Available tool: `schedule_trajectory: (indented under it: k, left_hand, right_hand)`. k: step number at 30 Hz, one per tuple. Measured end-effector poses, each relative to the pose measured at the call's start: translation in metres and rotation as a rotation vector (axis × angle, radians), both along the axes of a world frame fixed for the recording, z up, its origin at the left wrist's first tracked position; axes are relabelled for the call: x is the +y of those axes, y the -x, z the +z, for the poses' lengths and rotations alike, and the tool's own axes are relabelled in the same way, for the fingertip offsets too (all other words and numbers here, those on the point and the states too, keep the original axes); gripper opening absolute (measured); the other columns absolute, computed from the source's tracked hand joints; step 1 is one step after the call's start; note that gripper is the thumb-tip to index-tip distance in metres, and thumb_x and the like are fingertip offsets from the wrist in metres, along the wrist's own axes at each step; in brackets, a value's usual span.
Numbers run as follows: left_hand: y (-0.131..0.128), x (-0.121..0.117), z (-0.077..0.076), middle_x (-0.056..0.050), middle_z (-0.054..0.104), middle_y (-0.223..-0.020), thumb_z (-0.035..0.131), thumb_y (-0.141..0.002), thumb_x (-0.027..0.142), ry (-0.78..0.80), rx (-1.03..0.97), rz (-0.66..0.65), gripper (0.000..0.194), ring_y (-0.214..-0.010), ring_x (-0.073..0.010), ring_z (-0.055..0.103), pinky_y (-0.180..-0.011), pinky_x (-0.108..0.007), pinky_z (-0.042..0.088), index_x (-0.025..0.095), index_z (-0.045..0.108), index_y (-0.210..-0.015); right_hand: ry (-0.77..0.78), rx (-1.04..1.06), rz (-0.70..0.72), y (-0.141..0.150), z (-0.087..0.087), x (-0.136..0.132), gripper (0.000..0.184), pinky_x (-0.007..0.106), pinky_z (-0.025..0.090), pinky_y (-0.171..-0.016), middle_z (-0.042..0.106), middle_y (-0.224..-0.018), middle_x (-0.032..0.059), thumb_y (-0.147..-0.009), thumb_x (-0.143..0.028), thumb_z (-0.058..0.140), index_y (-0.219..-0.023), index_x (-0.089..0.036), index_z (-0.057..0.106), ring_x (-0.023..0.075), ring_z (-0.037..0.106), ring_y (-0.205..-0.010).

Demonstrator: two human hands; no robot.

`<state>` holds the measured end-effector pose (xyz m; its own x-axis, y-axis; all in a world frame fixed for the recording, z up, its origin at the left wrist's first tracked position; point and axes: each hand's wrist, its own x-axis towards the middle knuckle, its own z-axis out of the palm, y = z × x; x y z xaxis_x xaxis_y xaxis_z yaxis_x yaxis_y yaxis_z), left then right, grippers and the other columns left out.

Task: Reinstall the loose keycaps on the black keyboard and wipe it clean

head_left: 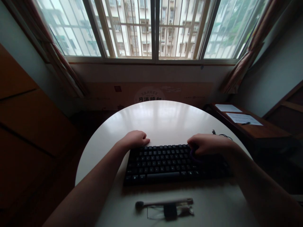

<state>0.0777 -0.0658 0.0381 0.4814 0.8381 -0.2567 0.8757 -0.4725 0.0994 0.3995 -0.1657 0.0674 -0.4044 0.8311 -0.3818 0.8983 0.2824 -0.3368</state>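
Observation:
A black computer keyboard lies across the round white table in front of me. My left hand is closed at its far left corner, with the fingers curled and the fingertips hidden; the hand seems to grip that corner. Over the right part of the keys, my right hand is closed on a dark purple curved piece. That piece touches or hovers just over the keys; I cannot tell which, and its kind is unclear in the shadow.
Near me on the white table lie a slim rod with a dark rounded end, a black block and thin wire parts, all blurred. A black cable runs behind my right hand. Papers and a pen rest on a brown side table.

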Motion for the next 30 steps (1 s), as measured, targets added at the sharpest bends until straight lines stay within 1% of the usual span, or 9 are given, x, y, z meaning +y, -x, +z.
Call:
schedule_trajectory:
  k: [7, 16, 18, 20, 22, 23, 26, 28, 30]
  left_hand:
    - [0.001, 0.001, -0.001, -0.009, 0.072, -0.083, 0.048, -0.087, 0.056, -0.011, -0.003, -0.013, 0.043, -0.068, -0.0216, 0.06, -0.061, -0.032, 0.038, 0.02, 0.069, -0.076]
    - [0.004, 0.004, 0.0, -0.008, 0.071, -0.081, 0.048, -0.088, 0.056, 0.018, -0.046, 0.012, 0.043, -0.069, -0.0219, 0.059, -0.063, -0.033, 0.039, 0.02, 0.069, -0.078]
    - [0.006, 0.006, 0.0, -0.008, 0.071, -0.08, 0.047, -0.088, 0.056, 0.03, -0.059, 0.025, 0.043, -0.069, -0.0216, 0.059, -0.063, -0.033, 0.038, 0.02, 0.069, -0.079]
    - [0.007, 0.008, 0.001, -0.008, 0.071, -0.079, 0.047, -0.089, 0.056, 0.042, -0.072, 0.027, 0.044, -0.068, -0.0207, 0.059, -0.062, -0.032, 0.037, 0.019, 0.069, -0.079]
    - [0.008, 0.01, 0.001, -0.007, 0.07, -0.079, 0.046, -0.089, 0.056, 0.056, -0.09, 0.022, 0.044, -0.067, -0.0201, 0.058, -0.061, -0.032, 0.036, 0.019, 0.068, -0.078]
    - [0.009, 0.01, 0.001, -0.007, 0.07, -0.079, 0.046, -0.089, 0.056, 0.061, -0.099, 0.021, 0.044, -0.067, -0.0201, 0.058, -0.06, -0.032, 0.036, 0.019, 0.068, -0.079]
    - [0.009, 0.012, -0.001, -0.008, 0.07, -0.079, 0.047, -0.088, 0.057, 0.059, -0.113, 0.025, 0.045, -0.068, -0.0207, 0.058, -0.061, -0.032, 0.037, 0.019, 0.069, -0.079]
    - [0.009, 0.013, -0.003, -0.008, 0.071, -0.079, 0.047, -0.087, 0.058, 0.05, -0.107, 0.02, 0.045, -0.069, -0.0214, 0.059, -0.062, -0.032, 0.037, 0.019, 0.069, -0.079]
    - [0.009, 0.014, -0.005, -0.008, 0.071, -0.078, 0.047, -0.087, 0.058, 0.037, -0.096, 0.011, 0.045, -0.069, -0.0218, 0.059, -0.062, -0.032, 0.037, 0.019, 0.069, -0.079]
  right_hand:
    - [0.023, -0.037, -0.051, -0.007, 0.001, 0.0, 0.01, 0.029, 0.036, -0.058, 0.064, -0.076, 0.0009, -0.065, -0.02, 0.061, -0.075, -0.021, 0.061, 0.019, 0.058, -0.071]
    - [-0.028, -0.01, -0.022, 0.005, 0.001, -0.003, 0.009, 0.028, 0.037, -0.061, 0.064, -0.078, 0.001, -0.068, -0.019, 0.059, -0.076, -0.021, 0.059, 0.0187, 0.058, -0.072]
    - [0.0, 0.024, -0.009, 0.0, 0.006, -0.004, 0.008, 0.028, 0.037, -0.06, 0.061, -0.075, 0.0, -0.068, -0.019, 0.059, -0.075, -0.021, 0.058, 0.0178, 0.056, -0.071]
    - [0.036, 0.128, 0.007, -0.01, 0.017, -0.009, 0.008, 0.028, 0.038, -0.06, 0.059, -0.073, -0.0009, -0.067, -0.018, 0.059, -0.074, -0.021, 0.057, 0.0168, 0.054, -0.07]
    - [0.027, 0.307, -0.011, -0.024, 0.032, -0.02, 0.007, 0.029, 0.039, -0.062, 0.057, -0.073, -0.0006, -0.068, -0.019, 0.06, -0.075, -0.021, 0.056, 0.0165, 0.052, -0.07]
    - [0.005, 0.411, -0.05, -0.032, 0.039, -0.028, 0.007, 0.03, 0.04, -0.062, 0.057, -0.074, 0.0002, -0.071, -0.022, 0.061, -0.075, -0.021, 0.056, 0.0167, 0.052, -0.07]
    - [-0.123, 0.645, -0.248, -0.056, 0.05, -0.059, 0.021, 0.033, 0.04, -0.058, 0.058, -0.075, 0.0027, -0.078, -0.042, 0.065, -0.079, -0.023, 0.058, 0.0168, 0.049, -0.064]
    - [-0.204, 0.721, -0.313, -0.069, 0.046, -0.082, 0.029, 0.035, 0.04, -0.057, 0.057, -0.075, 0.0044, -0.079, -0.051, 0.068, -0.077, -0.023, 0.059, 0.0183, 0.05, -0.064]
    - [-0.171, 0.733, -0.309, -0.078, 0.032, -0.104, 0.036, 0.037, 0.043, -0.057, 0.056, -0.071, 0.005, -0.074, -0.055, 0.073, -0.069, -0.023, 0.057, 0.0205, 0.052, -0.065]
